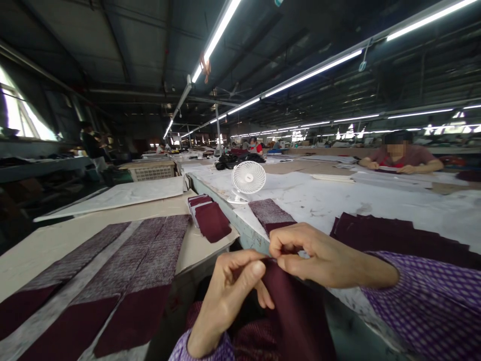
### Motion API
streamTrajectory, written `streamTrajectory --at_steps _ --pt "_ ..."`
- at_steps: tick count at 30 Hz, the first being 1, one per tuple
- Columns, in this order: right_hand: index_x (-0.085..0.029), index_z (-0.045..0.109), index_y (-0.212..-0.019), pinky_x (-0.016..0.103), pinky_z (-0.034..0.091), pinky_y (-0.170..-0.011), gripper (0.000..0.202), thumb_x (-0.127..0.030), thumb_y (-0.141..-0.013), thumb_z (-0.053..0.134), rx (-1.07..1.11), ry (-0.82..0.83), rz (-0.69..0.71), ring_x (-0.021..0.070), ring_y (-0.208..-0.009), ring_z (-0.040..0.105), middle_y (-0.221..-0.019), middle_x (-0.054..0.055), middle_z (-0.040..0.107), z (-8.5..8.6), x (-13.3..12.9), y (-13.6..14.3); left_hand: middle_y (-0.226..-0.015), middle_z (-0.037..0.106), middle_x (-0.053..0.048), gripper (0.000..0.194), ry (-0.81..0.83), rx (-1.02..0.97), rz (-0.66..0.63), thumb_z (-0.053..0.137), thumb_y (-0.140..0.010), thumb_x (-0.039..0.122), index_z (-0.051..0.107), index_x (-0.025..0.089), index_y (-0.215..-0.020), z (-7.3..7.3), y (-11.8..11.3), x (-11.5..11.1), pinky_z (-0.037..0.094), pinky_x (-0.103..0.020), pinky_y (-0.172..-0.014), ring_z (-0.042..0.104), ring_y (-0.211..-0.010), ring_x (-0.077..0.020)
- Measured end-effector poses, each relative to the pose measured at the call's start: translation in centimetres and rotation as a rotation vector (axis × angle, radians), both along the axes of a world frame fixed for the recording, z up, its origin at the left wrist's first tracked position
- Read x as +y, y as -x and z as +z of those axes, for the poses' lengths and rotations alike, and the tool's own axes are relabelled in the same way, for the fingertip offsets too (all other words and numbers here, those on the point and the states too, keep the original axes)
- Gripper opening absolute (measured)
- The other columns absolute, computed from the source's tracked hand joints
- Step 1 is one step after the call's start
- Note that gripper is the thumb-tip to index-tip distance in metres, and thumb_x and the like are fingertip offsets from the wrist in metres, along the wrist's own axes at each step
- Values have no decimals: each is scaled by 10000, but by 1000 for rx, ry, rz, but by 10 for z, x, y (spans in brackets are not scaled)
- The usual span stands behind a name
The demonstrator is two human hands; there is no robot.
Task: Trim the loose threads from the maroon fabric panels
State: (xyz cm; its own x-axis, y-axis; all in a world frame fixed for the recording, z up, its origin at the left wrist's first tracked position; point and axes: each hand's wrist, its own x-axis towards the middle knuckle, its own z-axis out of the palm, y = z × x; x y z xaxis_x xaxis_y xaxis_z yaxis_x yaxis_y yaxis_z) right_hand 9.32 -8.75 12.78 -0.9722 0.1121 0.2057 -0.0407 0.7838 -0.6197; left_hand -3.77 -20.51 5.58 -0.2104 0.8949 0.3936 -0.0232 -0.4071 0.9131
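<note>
A maroon cloth hangs down from both hands over the table's near edge. My left hand pinches its top edge between thumb and fingers. Close beside it, my right hand grips the same edge, fingers bent together. Just beyond my right hand lies a speckled grey and maroon piece on the white-covered table. A pile of dark maroon pieces spreads to the right. Long two-tone panels lie side by side on the left table, with a small stack of maroon pieces near its inner corner.
A white fan stands on the white table, with black material behind it. A person works across the table at right; another person stands far left. A crate sits beyond the left table.
</note>
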Motion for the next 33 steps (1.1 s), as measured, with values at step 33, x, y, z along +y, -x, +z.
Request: streamTrajectory --at_steps 33 --pt "-168 558 -847 229 367 -579 56 -155 -821 511 184 -445 -204 107 -630 513 -732 4 603 -4 2 0 -958 683 -68 323 61 217 355 591 -812 386 643 190 -1064 7 21 -8 456 -297 -840 600 -911 -195"
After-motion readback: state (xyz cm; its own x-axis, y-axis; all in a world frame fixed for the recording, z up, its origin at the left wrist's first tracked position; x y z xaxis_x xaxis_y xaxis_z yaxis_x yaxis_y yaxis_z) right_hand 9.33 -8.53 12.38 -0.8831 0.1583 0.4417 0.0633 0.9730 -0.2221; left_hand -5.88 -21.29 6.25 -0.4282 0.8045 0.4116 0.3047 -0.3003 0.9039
